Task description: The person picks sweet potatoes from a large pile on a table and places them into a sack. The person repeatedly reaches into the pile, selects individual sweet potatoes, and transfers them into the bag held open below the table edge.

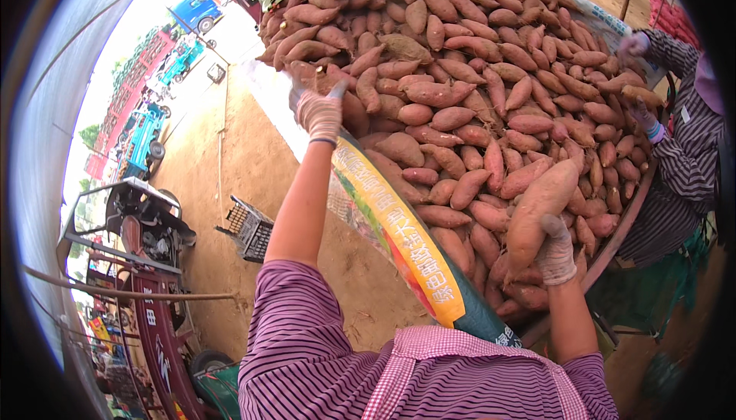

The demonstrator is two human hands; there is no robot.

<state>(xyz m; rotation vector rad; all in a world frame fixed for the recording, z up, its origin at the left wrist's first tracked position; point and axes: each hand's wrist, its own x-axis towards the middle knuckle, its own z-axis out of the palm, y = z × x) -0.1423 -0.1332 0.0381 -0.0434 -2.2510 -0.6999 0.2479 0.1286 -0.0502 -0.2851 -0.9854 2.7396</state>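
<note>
A large heap of sweet potatoes (440, 92) fills the bed before me. My right hand (556, 250), in a glove, grips one big sweet potato (540, 207) above the heap's near right part. At the heap's left edge, my gloved left hand (317, 104) reaches up, thumb apart from the fingers; a sweet potato lies at or under the fingers, and whether they grip it I cannot tell. A printed yellow and green plastic sack (397, 219) covers the near left edge, below my left hand.
Across the heap at the right, a person in a striped top (687, 132) has gloved hands at the sweet potatoes. A black plastic crate (250, 230) stands on the dirt ground at left. A dark red vehicle (158, 334) and blue vehicles (138, 141) stand farther left. A metal rail (621, 224) edges the bed.
</note>
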